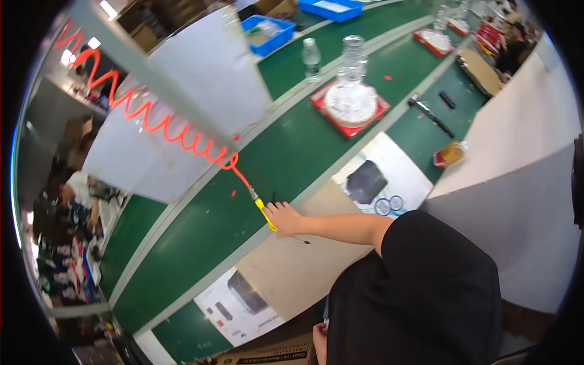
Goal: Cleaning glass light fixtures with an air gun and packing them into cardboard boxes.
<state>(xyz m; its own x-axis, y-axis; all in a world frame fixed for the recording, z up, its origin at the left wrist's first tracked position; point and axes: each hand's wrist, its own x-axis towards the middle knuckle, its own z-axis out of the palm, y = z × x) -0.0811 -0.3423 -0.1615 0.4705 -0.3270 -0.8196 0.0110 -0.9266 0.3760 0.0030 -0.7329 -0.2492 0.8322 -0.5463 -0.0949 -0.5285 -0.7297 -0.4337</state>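
My right hand [283,219] reaches across to the left, its fingers closed round a yellow air gun [261,205]. A red coiled hose [182,141] runs from the gun's metal fitting up to the far left. Just below this hand a thin black cord [302,241] shows over the tan cardboard sheet [289,267]. At the lower edge my left hand [320,342] is only partly seen beside my black clothing. Its fingers are mostly hidden, so I cannot tell whether it holds anything.
A green bench [201,234] with pale rails runs diagonally. On it are printed white boxes [395,173], a red tray with a white round item [351,104], clear bottles [311,59] and a black-handled tool [433,117]. A grey post [164,79] and white panels [207,67] stand left.
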